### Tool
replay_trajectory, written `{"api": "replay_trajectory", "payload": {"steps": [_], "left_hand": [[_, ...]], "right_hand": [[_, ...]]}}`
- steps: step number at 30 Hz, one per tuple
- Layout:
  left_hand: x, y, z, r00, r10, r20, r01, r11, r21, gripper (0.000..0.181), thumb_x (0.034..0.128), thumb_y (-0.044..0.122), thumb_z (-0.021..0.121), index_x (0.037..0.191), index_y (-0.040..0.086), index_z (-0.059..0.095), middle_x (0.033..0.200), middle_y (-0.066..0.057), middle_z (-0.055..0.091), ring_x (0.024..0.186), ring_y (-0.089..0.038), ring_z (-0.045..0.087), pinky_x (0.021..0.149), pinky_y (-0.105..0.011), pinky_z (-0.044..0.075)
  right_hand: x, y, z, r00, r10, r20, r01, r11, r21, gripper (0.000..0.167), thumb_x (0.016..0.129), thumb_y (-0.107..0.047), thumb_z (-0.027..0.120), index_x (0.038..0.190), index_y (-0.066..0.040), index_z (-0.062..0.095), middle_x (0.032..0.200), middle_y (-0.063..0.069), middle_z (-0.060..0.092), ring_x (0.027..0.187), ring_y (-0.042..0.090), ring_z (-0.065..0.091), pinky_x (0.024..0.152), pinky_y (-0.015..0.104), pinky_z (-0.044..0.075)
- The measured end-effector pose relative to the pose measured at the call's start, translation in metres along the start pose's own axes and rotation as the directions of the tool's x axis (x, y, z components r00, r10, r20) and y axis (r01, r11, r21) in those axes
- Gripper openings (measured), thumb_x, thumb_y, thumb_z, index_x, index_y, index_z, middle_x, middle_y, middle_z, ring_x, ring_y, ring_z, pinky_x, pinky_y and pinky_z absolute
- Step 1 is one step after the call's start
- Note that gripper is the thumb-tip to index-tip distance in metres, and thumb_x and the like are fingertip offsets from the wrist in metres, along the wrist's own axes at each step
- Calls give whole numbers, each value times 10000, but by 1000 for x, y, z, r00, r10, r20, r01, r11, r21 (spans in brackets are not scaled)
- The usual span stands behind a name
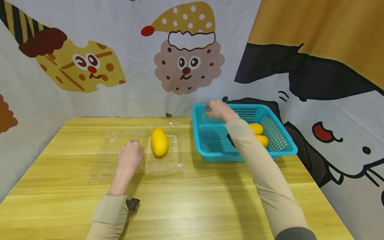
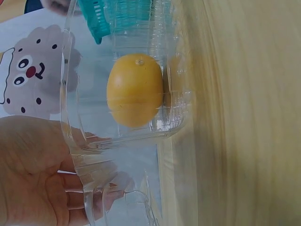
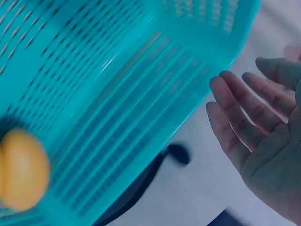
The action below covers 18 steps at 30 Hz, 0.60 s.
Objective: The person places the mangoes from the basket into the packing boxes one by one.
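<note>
My left hand (image 1: pixel 131 154) is at the middle fold of an opened clear plastic container (image 1: pixel 163 169), fingers curled at the plastic. The left wrist view shows the thumb and fingers of the left hand (image 2: pixel 61 183) partly behind the clear plastic (image 2: pixel 113 143). One yellow oval fruit (image 1: pixel 159 142) lies in the container's right half. Over the back left part of a blue basket (image 1: pixel 220 156) is my right hand (image 1: pixel 218 110), holding nothing. In the right wrist view the right hand (image 3: pixel 270 127) has its fingers spread, their tips by the basket's rim (image 3: pixel 221 70).
Yellow fruits (image 1: pixel 256 128) lie in the right part of the basket, partly behind my right forearm. The container's flat lid half (image 1: pixel 105 153) spreads left on the wooden table (image 1: pixel 186 206). A printed cloth (image 1: pixel 132 103) hangs behind the table.
</note>
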<state>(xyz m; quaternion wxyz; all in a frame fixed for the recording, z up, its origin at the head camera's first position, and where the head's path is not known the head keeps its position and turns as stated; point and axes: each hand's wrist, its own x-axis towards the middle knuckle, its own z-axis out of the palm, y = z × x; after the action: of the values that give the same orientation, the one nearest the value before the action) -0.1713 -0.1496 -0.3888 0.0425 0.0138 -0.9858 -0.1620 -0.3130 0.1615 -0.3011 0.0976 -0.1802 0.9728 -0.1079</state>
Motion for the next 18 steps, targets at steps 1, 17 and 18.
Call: {"api": "replay_trajectory", "payload": {"steps": [1,17,18], "left_hand": [[0,0,0,1000,-3,3,3,1000,-1,259,916,155,592,918,-105,584,882,-272,623,665,-383,603,522,-429,512],[-1,-1,0,1000,4,5,-4,1000,2,262,920,158,591,935,-103,595,892,-262,632,654,-353,603,520,-407,516],[0,-1,0,1000,7,3,-7,1000,3,263,918,158,593,936,-104,595,888,-261,632,649,-350,601,518,-403,516]], "right_hand": [[-2,8,-2,1000,10,9,-10,1000,-9,380,947,-186,518,1294,-35,548,1253,177,607,1063,296,619,915,448,513],[-33,103,-9,961,219,169,-214,976,-49,407,955,-195,490,1340,-66,509,1420,238,429,1216,406,465,963,568,443],[-35,107,-8,953,238,186,-233,971,-50,412,954,-193,491,1348,-74,501,1437,241,407,1235,415,444,975,577,432]]}}
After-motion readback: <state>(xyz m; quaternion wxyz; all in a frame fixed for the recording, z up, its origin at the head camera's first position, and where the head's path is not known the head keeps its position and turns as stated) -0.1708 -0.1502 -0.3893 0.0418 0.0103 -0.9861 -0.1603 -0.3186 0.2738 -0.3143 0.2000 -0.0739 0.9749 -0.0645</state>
